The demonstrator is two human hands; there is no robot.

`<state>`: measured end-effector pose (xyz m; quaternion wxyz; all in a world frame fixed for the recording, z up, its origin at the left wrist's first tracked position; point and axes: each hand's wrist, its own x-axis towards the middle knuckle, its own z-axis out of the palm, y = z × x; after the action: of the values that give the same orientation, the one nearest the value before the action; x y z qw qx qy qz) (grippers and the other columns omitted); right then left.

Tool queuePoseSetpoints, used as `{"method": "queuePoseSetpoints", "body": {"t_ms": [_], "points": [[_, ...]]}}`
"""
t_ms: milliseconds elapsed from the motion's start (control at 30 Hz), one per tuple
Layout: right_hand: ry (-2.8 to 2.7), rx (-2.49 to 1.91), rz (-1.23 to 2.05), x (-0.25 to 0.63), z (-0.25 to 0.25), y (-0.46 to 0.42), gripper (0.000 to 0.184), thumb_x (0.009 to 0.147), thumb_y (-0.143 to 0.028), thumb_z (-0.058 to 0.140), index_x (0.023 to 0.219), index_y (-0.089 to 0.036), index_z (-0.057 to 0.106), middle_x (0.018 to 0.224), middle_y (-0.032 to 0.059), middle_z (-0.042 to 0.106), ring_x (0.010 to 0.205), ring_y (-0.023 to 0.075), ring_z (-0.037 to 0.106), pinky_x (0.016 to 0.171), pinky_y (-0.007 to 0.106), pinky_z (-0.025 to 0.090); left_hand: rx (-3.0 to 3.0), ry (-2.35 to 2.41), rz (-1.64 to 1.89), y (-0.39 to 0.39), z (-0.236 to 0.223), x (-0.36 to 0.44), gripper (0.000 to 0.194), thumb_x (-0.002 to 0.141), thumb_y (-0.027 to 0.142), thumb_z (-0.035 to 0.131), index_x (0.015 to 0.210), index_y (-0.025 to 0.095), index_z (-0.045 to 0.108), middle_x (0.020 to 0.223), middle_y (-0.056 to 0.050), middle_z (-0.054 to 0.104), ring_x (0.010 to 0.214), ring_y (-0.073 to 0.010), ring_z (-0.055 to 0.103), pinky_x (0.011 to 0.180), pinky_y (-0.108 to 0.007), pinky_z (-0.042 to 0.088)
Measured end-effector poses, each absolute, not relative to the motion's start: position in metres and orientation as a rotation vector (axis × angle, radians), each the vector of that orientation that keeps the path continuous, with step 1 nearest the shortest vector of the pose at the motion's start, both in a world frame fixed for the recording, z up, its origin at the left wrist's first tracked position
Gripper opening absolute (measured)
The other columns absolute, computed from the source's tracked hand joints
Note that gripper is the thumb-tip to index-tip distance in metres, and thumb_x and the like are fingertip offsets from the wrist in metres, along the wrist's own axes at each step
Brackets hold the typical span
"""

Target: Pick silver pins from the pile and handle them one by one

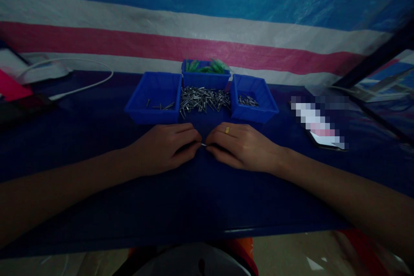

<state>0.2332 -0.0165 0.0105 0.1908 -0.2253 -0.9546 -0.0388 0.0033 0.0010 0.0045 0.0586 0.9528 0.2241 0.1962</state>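
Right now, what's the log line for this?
left hand: pinching thin piece | right hand: pinching same piece | beyond: metal fastener pile, among three blue bins

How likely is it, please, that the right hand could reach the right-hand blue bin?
Probably yes: nothing blocks the bin beyond the right hand, though it seems to hold a thin piece.

Three bins (154, 116), two hands (170, 143)

Shiny metal fasteners (204, 98) lie beside satiny plastic bins (155, 116) toward the far edge of the smooth table (181, 207), before wrinkled, faintly glossy plastic sheeting (207, 26).
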Motion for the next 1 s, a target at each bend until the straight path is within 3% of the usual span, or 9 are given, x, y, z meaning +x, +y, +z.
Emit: {"method": "queuePoseSetpoints", "body": {"t_ms": [400, 667, 1000], "points": [[-2.659, -0.623, -0.193, 0.2345, 0.0108, -0.014, 0.027, 0.101, -0.028, 0.044, 0.093, -0.011, 0.064, 0.079, 0.0057, 0.065, 0.072, 0.0159, 0.058, 0.068, 0.027, 0.048, 3.047, 0.634, 0.664, 0.0016, 0.0035, 0.0014, 0.03, 0.101, 0.026, 0.038, 0.087, 0.016, 0.063, 0.08, -0.001, 0.062, 0.07, -0.0109, 0.06, 0.064, -0.022, 0.043], [-2.678, -0.629, -0.245, 0.2351, 0.0086, -0.013, 0.033, 0.104, -0.026, 0.037, 0.091, -0.012, 0.064, 0.078, 0.0055, 0.065, 0.07, 0.0149, 0.056, 0.069, 0.026, 0.047, 3.077, 0.652, 0.655, 0.003, 0.0029, 0.0008, 0.03, 0.102, 0.029, 0.038, 0.09, 0.016, 0.062, 0.08, -0.001, 0.062, 0.07, -0.0114, 0.059, 0.064, -0.023, 0.043], [-2.604, -0.656, -0.196, 0.2353, 0.0119, -0.0132, 0.022, 0.1, -0.026, 0.045, 0.098, -0.011, 0.061, 0.088, 0.0083, 0.067, 0.078, 0.0173, 0.061, 0.07, 0.028, 0.052, 3.114, 0.71, 0.654, 0.0042, 0.0049, -0.0015, 0.035, 0.102, 0.026, 0.034, 0.081, 0.015, 0.06, 0.074, -0.001, 0.061, 0.065, -0.0119, 0.058, 0.061, -0.024, 0.042]]}}
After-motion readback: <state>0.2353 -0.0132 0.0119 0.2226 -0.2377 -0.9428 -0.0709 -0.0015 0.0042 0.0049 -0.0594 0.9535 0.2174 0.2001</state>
